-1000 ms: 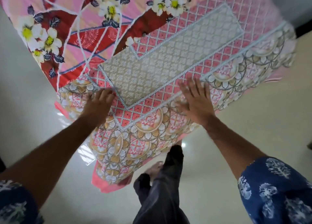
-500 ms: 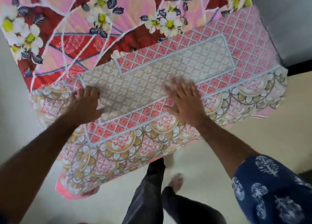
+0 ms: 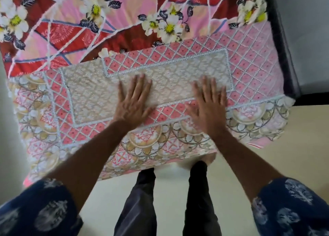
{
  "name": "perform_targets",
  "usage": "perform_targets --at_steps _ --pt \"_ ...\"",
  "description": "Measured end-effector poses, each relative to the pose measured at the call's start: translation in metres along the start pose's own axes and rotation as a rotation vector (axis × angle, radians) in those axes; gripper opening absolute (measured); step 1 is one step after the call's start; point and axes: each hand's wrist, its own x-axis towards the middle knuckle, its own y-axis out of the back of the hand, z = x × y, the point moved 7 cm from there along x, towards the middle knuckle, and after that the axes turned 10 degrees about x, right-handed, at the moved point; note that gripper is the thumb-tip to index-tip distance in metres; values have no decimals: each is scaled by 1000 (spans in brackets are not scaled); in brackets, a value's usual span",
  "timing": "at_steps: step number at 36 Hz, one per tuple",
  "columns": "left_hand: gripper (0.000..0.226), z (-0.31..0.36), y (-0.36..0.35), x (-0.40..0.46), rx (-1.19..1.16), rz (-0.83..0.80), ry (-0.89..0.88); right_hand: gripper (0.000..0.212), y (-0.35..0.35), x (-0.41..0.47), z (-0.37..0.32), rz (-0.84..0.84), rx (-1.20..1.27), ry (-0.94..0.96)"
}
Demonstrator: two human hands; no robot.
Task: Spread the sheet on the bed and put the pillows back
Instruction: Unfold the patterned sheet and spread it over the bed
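A pink sheet (image 3: 252, 61) with a diamond lattice, a beige centre panel and a scalloped border lies over the near end of the bed. Beyond it shows a red and pink floral sheet (image 3: 89, 25). My left hand (image 3: 133, 100) rests flat, fingers spread, on the beige panel. My right hand (image 3: 208, 102) lies flat just to its right, across the panel's lower edge. Neither hand grips anything. The sheet's border hangs over the bed's near edge. No pillow is in sight.
A dark bed frame edge (image 3: 283, 45) runs along the right side. Pale floor (image 3: 293, 155) lies below and to the right. My legs in dark trousers (image 3: 140, 205) stand close to the bed's near edge.
My left hand has slid right along the sheet, close to my right hand. The right hand has shifted a little right. I have stepped nearer and more square to the bed.
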Motion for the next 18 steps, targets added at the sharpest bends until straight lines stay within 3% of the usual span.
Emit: perform_targets --at_steps 2,6,8,14,18 --pt "77 14 4 10 6 2 11 81 -6 -9 -5 -6 14 53" --pt "71 48 12 32 -24 -5 54 74 -19 -44 -8 -66 29 518" --pt "70 65 17 42 -25 -9 63 72 -18 -54 19 -92 -3 638" --pt "71 124 35 74 -48 -19 75 72 24 -34 148 22 26 242" --pt "70 158 44 98 -65 -16 102 74 21 -34 167 -15 -6 383"
